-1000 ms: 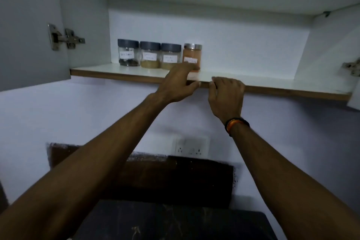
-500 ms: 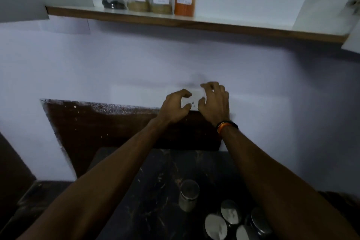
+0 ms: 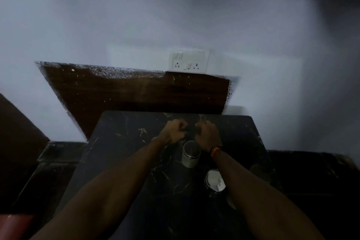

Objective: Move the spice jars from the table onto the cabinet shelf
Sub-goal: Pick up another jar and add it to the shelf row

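Between both grips (image 3: 176, 131) (image 3: 207, 135), jar (image 3: 191, 153).

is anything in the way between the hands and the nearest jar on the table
Nothing visible. The nearest jar stands upright on the table, just short of both hands, between the wrists. The left hand and right hand hover past it, fingers curled, holding nothing. A second jar sits nearer the camera.

- The whole head view is dim and motion-smeared.
- The right forearm (image 3: 251, 187) covers part of the nearer jar (image 3: 214, 181); only its shiny lid shows.
- The left hand (image 3: 175, 130) and right hand (image 3: 207, 134) have curled fingers, but whether they hold anything cannot be told.
- A reddish thing (image 3: 17, 226) is cut off at the bottom left corner, unidentifiable.
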`<state>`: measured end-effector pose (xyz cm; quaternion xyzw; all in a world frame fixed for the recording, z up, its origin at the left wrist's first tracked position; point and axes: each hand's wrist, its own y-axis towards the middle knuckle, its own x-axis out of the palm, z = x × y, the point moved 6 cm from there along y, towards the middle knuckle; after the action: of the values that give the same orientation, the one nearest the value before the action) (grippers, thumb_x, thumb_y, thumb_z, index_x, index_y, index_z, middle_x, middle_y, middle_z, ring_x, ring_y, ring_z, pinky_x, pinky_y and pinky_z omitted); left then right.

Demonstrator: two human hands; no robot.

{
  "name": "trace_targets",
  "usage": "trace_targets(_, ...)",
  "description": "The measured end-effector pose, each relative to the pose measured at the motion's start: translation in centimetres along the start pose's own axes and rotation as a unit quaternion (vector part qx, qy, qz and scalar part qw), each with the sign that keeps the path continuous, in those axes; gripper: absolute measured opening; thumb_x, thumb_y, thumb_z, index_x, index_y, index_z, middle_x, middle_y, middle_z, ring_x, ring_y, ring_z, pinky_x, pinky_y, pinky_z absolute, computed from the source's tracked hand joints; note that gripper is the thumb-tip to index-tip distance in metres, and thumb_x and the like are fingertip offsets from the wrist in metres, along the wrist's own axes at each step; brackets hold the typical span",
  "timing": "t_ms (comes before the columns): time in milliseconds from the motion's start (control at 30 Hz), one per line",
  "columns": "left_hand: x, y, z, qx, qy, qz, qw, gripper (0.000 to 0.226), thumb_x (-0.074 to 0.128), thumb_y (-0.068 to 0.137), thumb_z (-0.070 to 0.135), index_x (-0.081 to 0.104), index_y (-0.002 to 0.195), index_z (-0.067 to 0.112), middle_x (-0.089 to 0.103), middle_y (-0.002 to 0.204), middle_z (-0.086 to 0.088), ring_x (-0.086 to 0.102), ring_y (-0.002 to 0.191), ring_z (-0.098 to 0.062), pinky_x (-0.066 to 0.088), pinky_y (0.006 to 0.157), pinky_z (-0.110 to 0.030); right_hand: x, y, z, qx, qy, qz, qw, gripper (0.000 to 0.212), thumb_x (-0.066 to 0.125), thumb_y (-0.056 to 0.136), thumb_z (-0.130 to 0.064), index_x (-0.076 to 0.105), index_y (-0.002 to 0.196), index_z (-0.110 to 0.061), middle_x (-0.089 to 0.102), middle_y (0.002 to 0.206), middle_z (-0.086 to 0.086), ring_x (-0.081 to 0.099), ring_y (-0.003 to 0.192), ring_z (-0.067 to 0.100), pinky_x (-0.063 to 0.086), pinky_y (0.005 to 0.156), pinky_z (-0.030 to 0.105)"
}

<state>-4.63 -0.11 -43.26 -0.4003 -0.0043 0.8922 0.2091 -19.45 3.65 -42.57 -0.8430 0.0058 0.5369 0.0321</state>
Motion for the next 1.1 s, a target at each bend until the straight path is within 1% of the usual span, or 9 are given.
trace_targets(133,2.9,-1.0,-1.9,-0.029,-0.021,-0.025,0.999,0.012,0.066,0.091,0.016,0.060,0.102,0.017,0.061,0.103,-0.001,0.059,0.097,-0.015,0.049,0.085,-0.030,2.9,-1.4,1.5,0.051,0.051,-0.030,0.997,0.041,0.064,0.088,-0.024,0.060,0.128,-0.013,0.054,0.132,0.014,0.050,0.123,0.035,0.041,0.107,0.046)
trace_targets(300,4.9,-2.0,-2.8,-0.041,-0.028,-0.016,0.999,0.007,0.065,0.089,0.009,0.059,0.088,0.013,0.061,0.089,-0.007,0.062,0.091,-0.026,0.053,0.085,-0.041,5.3,-2.4,2.3,0.079,0.049,-0.031,0.995,0.042,0.058,0.092,-0.028,0.056,0.132,-0.015,0.051,0.133,0.016,0.049,0.123,0.036,0.042,0.104,0.046)
trace_targets(433,5.8,-2.3,-3.5,-0.063,-0.057,-0.019,0.996,0.004,0.063,0.091,0.008,0.061,0.088,0.005,0.064,0.092,-0.012,0.061,0.092,-0.027,0.052,0.086,-0.040,6.2,-2.6,2.1,0.078,0.041,-0.030,0.996,0.051,0.061,0.091,-0.032,0.051,0.138,-0.015,0.047,0.138,0.017,0.045,0.126,0.037,0.042,0.105,0.047)
trace_targets(567,5.7,-2.4,-4.0,-0.074,-0.078,-0.013,0.994,0.013,0.062,0.092,0.006,0.065,0.103,-0.001,0.068,0.106,-0.017,0.063,0.102,-0.027,0.054,0.089,-0.035,7.2,-2.6,2.2,0.079,0.019,-0.028,0.996,0.065,0.067,0.086,-0.042,0.046,0.142,-0.016,0.044,0.141,0.015,0.043,0.129,0.036,0.042,0.105,0.047)
trace_targets(700,5.7,-2.7,-4.6,-0.107,-0.097,0.004,0.990,0.015,0.056,0.091,-0.001,0.065,0.102,-0.005,0.065,0.098,-0.015,0.063,0.097,-0.026,0.055,0.093,-0.040,8.4,-2.7,2.5,0.099,-0.010,-0.037,0.994,0.079,0.069,0.083,-0.054,0.038,0.146,-0.016,0.041,0.142,0.016,0.043,0.128,0.037,0.041,0.102,0.045)
trace_targets(800,6.0,-3.0,-4.9,-0.125,-0.127,0.005,0.984,0.015,0.057,0.091,-0.002,0.064,0.103,0.001,0.066,0.098,-0.011,0.064,0.091,-0.017,0.056,0.076,-0.025,9.4,-2.6,2.3,0.102,-0.015,-0.062,0.993,0.097,0.076,0.075,-0.058,0.031,0.149,-0.014,0.039,0.143,0.017,0.044,0.127,0.038,0.042,0.101,0.046)
trace_targets(833,6.1,-3.1,-5.1,-0.130,-0.136,0.003,0.982,0.015,0.057,0.091,-0.001,0.064,0.103,0.005,0.065,0.094,-0.005,0.063,0.085,-0.012,0.052,0.067,-0.017,9.7,-2.5,2.2,0.102,-0.014,-0.067,0.992,0.100,0.077,0.074,-0.058,0.029,0.150,-0.014,0.038,0.144,0.018,0.044,0.128,0.039,0.043,0.101,0.046)
trace_targets(900,6.2,-3.5,-5.7,-0.141,-0.152,0.002,0.978,0.016,0.057,0.092,0.000,0.062,0.100,0.013,0.060,0.087,0.006,0.059,0.083,-0.007,0.044,0.060,-0.012,10.1,-2.3,2.1,0.111,-0.002,-0.070,0.991,0.100,0.080,0.073,-0.054,0.029,0.150,-0.016,0.037,0.144,0.019,0.043,0.128,0.040,0.044,0.100,0.047)
trace_targets(1100,6.9,-5.0,-8.6,-0.203,-0.211,-0.025,0.956,0.028,0.056,0.094,0.001,0.062,0.121,0.008,0.062,0.119,-0.005,0.059,0.109,-0.016,0.047,0.079,-0.021,10.0,-2.0,2.4,0.121,0.021,-0.065,0.990,0.084,0.083,0.072,-0.042,0.039,0.141,-0.026,0.040,0.140,0.015,0.044,0.126,0.041,0.047,0.093,0.046)
